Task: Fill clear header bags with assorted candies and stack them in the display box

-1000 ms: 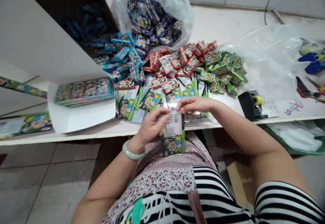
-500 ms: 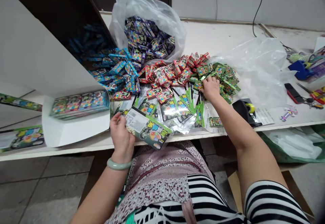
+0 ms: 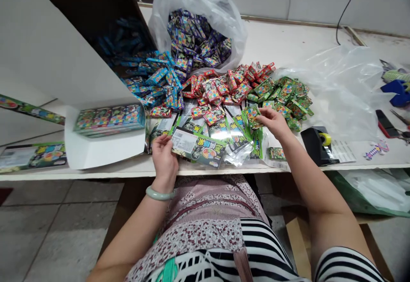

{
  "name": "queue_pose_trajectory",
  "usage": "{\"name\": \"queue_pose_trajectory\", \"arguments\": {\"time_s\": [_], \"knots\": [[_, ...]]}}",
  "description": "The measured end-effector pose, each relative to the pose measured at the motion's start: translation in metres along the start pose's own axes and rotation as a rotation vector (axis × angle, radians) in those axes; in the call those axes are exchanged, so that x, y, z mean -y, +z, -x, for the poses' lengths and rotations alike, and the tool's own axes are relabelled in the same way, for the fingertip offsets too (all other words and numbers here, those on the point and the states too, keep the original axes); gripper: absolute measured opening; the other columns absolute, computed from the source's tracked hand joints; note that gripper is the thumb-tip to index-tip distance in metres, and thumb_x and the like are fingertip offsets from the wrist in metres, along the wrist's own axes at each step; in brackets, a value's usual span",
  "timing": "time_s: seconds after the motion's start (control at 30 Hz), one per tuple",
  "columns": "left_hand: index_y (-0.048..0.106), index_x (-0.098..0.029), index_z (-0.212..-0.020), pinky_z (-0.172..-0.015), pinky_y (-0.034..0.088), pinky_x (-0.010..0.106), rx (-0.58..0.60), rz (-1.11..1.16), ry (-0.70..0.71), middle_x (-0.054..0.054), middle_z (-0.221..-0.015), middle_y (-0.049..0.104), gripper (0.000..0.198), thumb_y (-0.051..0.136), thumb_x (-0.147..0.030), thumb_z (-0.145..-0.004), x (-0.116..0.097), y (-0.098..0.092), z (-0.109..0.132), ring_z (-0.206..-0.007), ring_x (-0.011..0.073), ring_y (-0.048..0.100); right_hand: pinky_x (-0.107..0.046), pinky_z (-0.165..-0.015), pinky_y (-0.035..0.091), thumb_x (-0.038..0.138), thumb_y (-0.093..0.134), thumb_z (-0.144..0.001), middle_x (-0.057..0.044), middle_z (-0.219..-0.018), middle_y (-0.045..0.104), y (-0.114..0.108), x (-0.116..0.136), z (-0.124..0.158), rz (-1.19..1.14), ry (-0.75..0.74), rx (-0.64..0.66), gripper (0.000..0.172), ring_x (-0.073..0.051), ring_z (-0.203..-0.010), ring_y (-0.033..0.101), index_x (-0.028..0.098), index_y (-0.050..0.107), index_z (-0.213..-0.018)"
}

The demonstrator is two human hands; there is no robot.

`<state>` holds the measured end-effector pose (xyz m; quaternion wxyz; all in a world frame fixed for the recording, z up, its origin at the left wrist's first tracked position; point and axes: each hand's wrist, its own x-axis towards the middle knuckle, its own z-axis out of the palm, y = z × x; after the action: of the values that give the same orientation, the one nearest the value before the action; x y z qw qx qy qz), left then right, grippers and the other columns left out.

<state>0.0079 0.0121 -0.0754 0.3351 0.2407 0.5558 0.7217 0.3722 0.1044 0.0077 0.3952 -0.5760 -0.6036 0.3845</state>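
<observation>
Okay, counts first: two hands, both mine, both working over the table. My left hand [image 3: 164, 159] was half closed, fingers curled around the edge of one printed blister card [image 3: 195, 149], which lay tilted over a spread of similar cards [image 3: 211, 132]. I can't tell how many of those there were, since they overlapped. My right hand [image 3: 273, 122] was pinched nearly shut, with thumb and fingers gripping one small green packet [image 3: 252, 116] just beside the heap of green packets [image 3: 288, 96]. Three loose heaps sat on the white table [image 3: 288, 39]: blue packets [image 3: 160, 81], red packets [image 3: 221, 88] and the green ones, all too many to count. One white plastic bag [image 3: 205, 0] stood behind them, full of purple-and-blue packets [image 3: 198, 39]. One white cardboard box [image 3: 105, 147] on my left held a row of boxed packs [image 3: 109, 120]. One more green packet [image 3: 277, 153] lay near one black tape dispenser [image 3: 312, 145] with a yellow roll [image 3: 325, 139]. One clear plastic sheet [image 3: 336, 90] lay past the green heap. One pale green bangle [image 3: 160, 193] sat on my left wrist.
</observation>
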Motion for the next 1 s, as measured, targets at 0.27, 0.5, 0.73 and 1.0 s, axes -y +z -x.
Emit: {"name": "queue_pose_trajectory", "arguments": {"time_s": [0.27, 0.5, 0.73, 1.0], "knots": [[0.059, -0.02, -0.102, -0.087, 0.051, 0.03, 0.13, -0.164, 0.033, 0.003, -0.098, 0.06, 0.039, 0.076, -0.037, -0.071, -0.008, -0.01, 0.008, -0.09, 0.0157, 0.061, -0.04, -0.076, 0.053, 0.033, 0.068, -0.084, -0.015, -0.11, 0.068, 0.045, 0.044, 0.026, 0.714, -0.176, 0.176, 0.039, -0.026, -0.085, 0.066, 0.016, 0.063, -0.119], [0.055, -0.021, -0.129, -0.12, 0.032, 0.053, 0.414, -0.723, 0.383, 0.016, -0.146, 0.042, 0.062, 0.071, -0.056, -0.081, -0.027, -0.033, 0.007, -0.142, 0.0342, 0.039, -0.05, -0.111, 0.042, 0.035, 0.08, -0.073, -0.016, -0.14, 0.058, -0.004, 0.028, -0.007, 0.608, -0.238, 0.389, 0.07, -0.032, -0.131, 0.054, 0.019, 0.053, -0.136], [0.027, -0.029, -0.158, -0.123, 0.018, 0.065, 1.234, -1.047, 0.636, 0.015, -0.164, 0.027, 0.103, 0.08, -0.056, -0.074, -0.054, -0.003, -0.008, -0.155, 0.0422, 0.014, -0.062, -0.114, 0.034, 0.03, 0.083, -0.067, -0.014, -0.145, 0.053, 0.008, 0.015, -0.007, 0.752, -0.335, 0.629, 0.07, -0.036, -0.138, 0.046, 0.024, 0.056, -0.131], [0.034, -0.025, -0.153, -0.119, 0.031, 0.062, 1.185, -0.967, 0.799, 0.016, -0.14, 0.048, 0.099, 0.08, -0.057, -0.072, -0.074, 0.018, -0.014, -0.132, 0.0371, 0.047, -0.055, -0.113, 0.042, 0.037, 0.071, -0.082, -0.012, -0.147, 0.048, 0.012, 0.058, 0.062, 0.456, -0.643, 0.343, 0.064, -0.031, -0.137, 0.047, 0.03, 0.047, -0.141]]}}
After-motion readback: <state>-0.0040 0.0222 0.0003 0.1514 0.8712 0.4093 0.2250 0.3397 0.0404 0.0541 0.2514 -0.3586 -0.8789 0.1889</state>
